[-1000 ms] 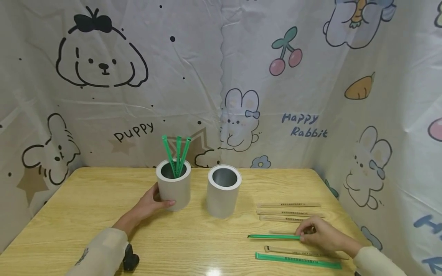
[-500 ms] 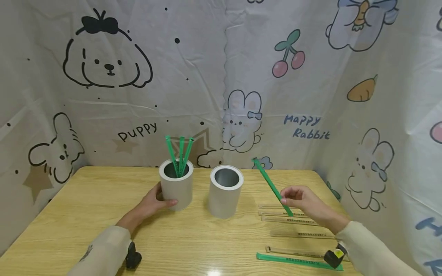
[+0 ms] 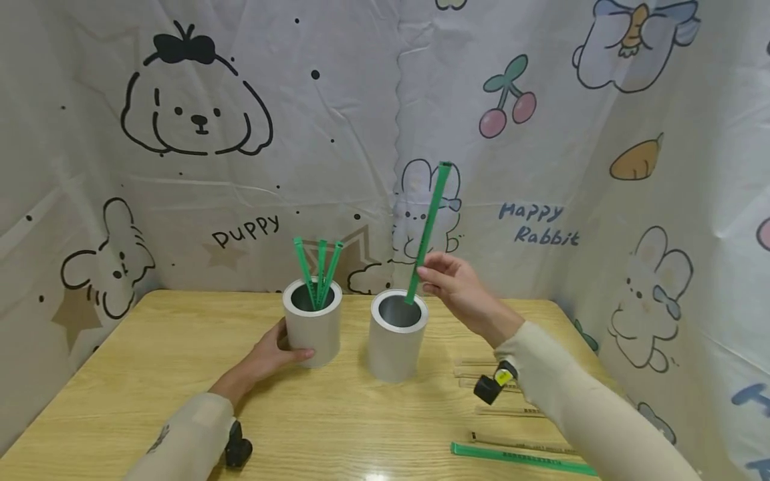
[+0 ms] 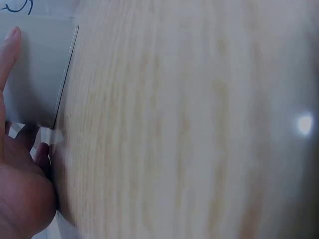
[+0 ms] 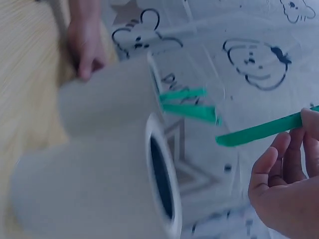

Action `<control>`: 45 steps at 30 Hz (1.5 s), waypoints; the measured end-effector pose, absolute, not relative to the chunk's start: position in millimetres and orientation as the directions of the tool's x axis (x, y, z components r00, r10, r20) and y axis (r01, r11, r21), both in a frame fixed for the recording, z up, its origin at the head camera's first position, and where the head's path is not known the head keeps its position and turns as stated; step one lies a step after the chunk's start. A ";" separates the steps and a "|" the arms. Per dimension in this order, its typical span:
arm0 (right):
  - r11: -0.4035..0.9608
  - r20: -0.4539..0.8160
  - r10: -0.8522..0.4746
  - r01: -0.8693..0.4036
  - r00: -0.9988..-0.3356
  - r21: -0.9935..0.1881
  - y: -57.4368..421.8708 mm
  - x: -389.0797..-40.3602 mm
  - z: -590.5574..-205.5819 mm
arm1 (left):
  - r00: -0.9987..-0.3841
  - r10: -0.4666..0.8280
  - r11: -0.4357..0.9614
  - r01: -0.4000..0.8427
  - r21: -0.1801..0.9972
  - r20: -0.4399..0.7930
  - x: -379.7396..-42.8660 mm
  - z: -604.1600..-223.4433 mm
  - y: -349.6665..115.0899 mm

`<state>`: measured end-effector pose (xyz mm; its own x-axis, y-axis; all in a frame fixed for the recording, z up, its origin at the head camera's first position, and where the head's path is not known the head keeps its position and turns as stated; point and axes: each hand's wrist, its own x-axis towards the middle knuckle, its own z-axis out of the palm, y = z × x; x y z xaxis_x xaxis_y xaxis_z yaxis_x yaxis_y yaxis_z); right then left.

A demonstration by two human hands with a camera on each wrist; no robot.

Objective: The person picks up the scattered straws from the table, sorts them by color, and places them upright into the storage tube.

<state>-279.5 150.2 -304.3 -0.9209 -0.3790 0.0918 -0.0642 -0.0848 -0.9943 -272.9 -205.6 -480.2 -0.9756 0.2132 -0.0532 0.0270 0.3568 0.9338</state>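
Observation:
Two white, thick-rimmed cylindrical holders stand upright side by side. My left hand (image 3: 265,357) grips the left holder (image 3: 313,337) low on its side, thumb across the front; the left wrist view shows part of that hand (image 4: 22,189) against its wall (image 4: 37,69). Several green wrapped sticks (image 3: 321,274) lean inside this holder. My right hand (image 3: 463,290) pinches another long, thin green wrapped stick (image 3: 430,224) between thumb and fingers. It tilts over the mouth of the right holder (image 3: 394,351). In the right wrist view, the stick's lower end is apart from the rim.
Several tan wrapped sticks (image 3: 517,441) and one green wrapped stick (image 3: 520,458) lie on the right of the wooden table (image 3: 337,427), partly hidden by my right forearm. A printed cloth (image 3: 337,167) hangs behind the table and along both sides.
My right hand has lifted the green wrapped stick off the table, carried it left and upward, and turned it nearly upright over the right holder. My left hand keeps its grip.

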 end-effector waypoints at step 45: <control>0.319 0.135 -0.506 -0.331 -0.852 -0.888 63.3 -301.3 -310.6 | -0.978 0.202 0.362 0.019 0.932 -0.059 -274.2 -480.5 -205.2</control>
<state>-301.3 63.3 -310.6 -0.8518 -0.5061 0.1350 -0.3305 0.3194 -0.8881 -274.2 -205.2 -480.5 -0.9776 0.2021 -0.0587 0.0189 0.3622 0.9319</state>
